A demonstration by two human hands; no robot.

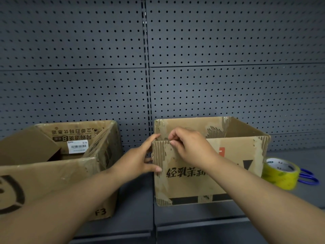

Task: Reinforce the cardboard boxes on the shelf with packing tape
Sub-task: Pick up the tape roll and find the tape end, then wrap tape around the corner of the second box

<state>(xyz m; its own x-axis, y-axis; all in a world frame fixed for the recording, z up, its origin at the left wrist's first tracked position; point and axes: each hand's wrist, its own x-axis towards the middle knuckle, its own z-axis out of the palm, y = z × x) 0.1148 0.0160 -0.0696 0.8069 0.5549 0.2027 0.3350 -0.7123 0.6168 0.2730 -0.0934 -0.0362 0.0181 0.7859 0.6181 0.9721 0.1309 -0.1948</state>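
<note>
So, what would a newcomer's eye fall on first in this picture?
Both hands meet at the near left corner of the worn cardboard box in the middle: the left hand braces the corner, the right hand pinches its top edge. A yellow tape roll lies on the shelf just right of it.

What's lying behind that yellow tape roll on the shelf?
Two blue loop handles, probably scissors, stick out behind the tape roll. The roll covers the rest, so blades cannot be seen.
</note>
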